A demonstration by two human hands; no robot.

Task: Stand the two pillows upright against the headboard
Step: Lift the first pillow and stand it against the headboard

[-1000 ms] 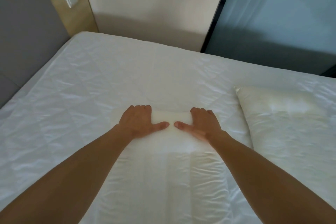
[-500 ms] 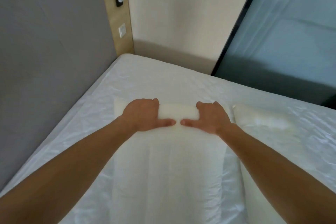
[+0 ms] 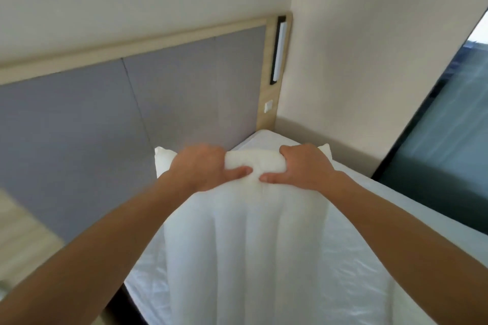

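A white pillow (image 3: pixel 245 245) hangs lifted off the white bed (image 3: pixel 364 258), its far edge raised and its body sloping down toward me. My left hand (image 3: pixel 203 166) and my right hand (image 3: pixel 303 163) both grip that top edge side by side, thumbs nearly touching. The grey padded headboard (image 3: pixel 132 119) with a light wood frame stands just left of the pillow. The second pillow is hidden from view.
A beige wall (image 3: pixel 369 60) meets the headboard at the bed's far corner. A black wall lamp (image 3: pixel 278 50) and a white switch (image 3: pixel 268 106) sit on the wood frame. A dark glass panel (image 3: pixel 443 134) runs along the right. A wooden surface (image 3: pixel 21 240) lies at lower left.
Both hands have closed on the pillow's far edge and raised it from the mattress toward the headboard. The view has swung left and up, so the second pillow has dropped out of sight.
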